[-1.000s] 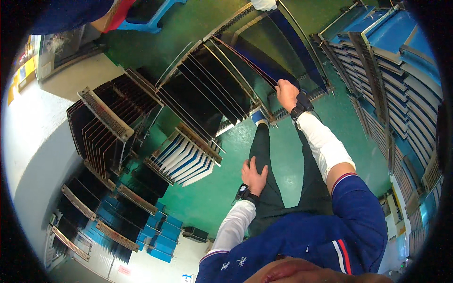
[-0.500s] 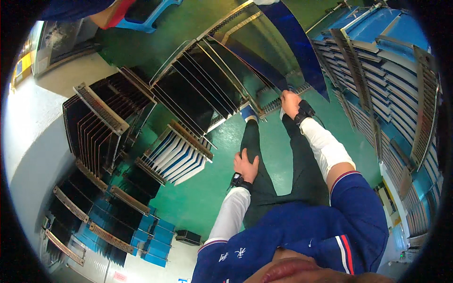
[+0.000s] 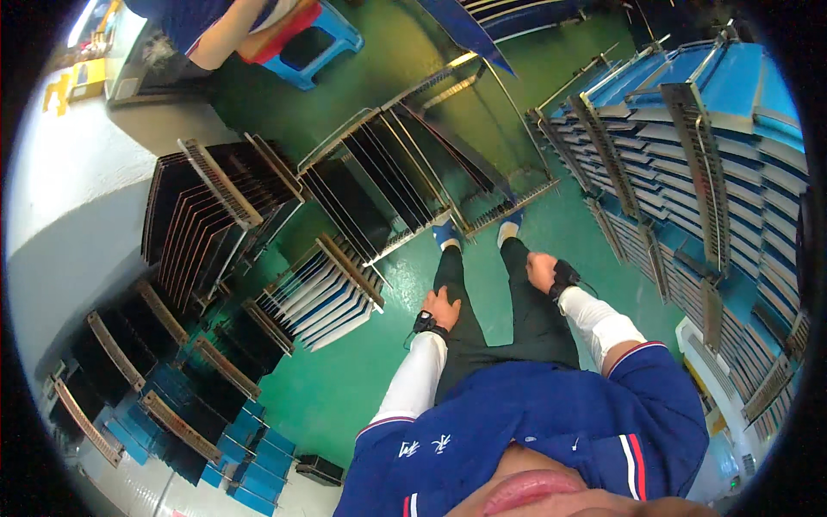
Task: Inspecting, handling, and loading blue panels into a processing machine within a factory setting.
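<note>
My left hand [image 3: 439, 309] rests on my left leg with its fingers apart, holding nothing. Beside my right knee is my right hand [image 3: 542, 271], its fingers loosely curled and nothing visible in them. Both wrists wear black bands. Beyond my feet stands a metal slotted rack [image 3: 442, 214], with several dark sheets [image 3: 372, 177] upright in its left part. One dark sheet [image 3: 457, 153] leans at a slant in its right part. A glossy dark blue sheet [image 3: 461, 33] shows at the top edge; what supports it is out of view.
Racks with blue and white sheets [image 3: 663, 172] line the right side. To the left are a rack of dark sheets [image 3: 194, 228], a small rack of white and blue panels [image 3: 326, 293] and more racks lower down. A person's arm [image 3: 226, 39] shows near a blue stool [image 3: 320, 43].
My right hand has drawn back from the rack's near edge to beside my knee. The blue sheet has shifted away to the upper left. My view has moved; my left hand stays on my leg.
</note>
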